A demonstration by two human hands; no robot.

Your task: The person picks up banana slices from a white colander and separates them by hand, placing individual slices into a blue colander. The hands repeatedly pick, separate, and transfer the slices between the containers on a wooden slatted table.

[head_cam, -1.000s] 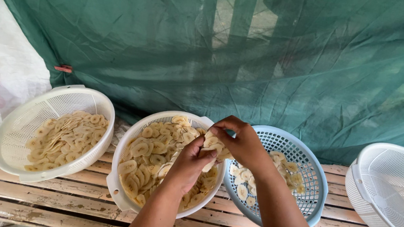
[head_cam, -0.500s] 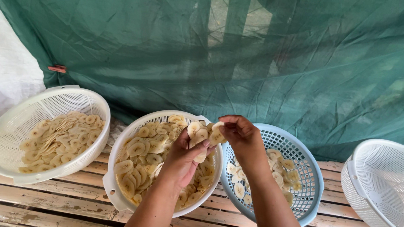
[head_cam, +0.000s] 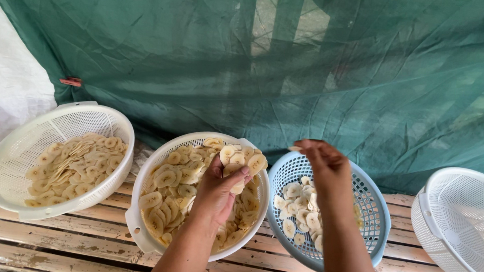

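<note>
L hand (head_cam: 218, 188): grip closed round a fan of pale banana slices (head_cam: 239, 158), thumb side up, held over the middle white basket (head_cam: 136, 222), near its far rim
R hand (head_cam: 324, 167): fingers pinched together at the tips, a small bit of slice showed betw them; couldn't tell more. Hand hovered over the blue basket (head_cam: 371, 230), at its far-left rim
Slices, held: abt four or five, overlapping, upright-ish, touching my L palm & fingers
Middle white basket: round, perforated plastic, w/ handle tabs; well filled w/ yellow-cream slices, sat on the table (head_cam: 47, 239)
Blue basket: just R of the middle one, rims touching or nearly so; thin layer of paler slices on its bottom
Left white basket (head_cam: 8, 154): apart to the L, tilted a bit toward me, flat layer of slices inside
Far-R white basket (head_cam: 463, 225): tipped on its side, mouth toward me, partly cut by frame edge
Table: weathered wooden slats w/ gaps
Behind: green mesh netting (head_cam: 247, 57) hung as a backdrop; white sacking (head_cam: 1, 91) at L
</note>
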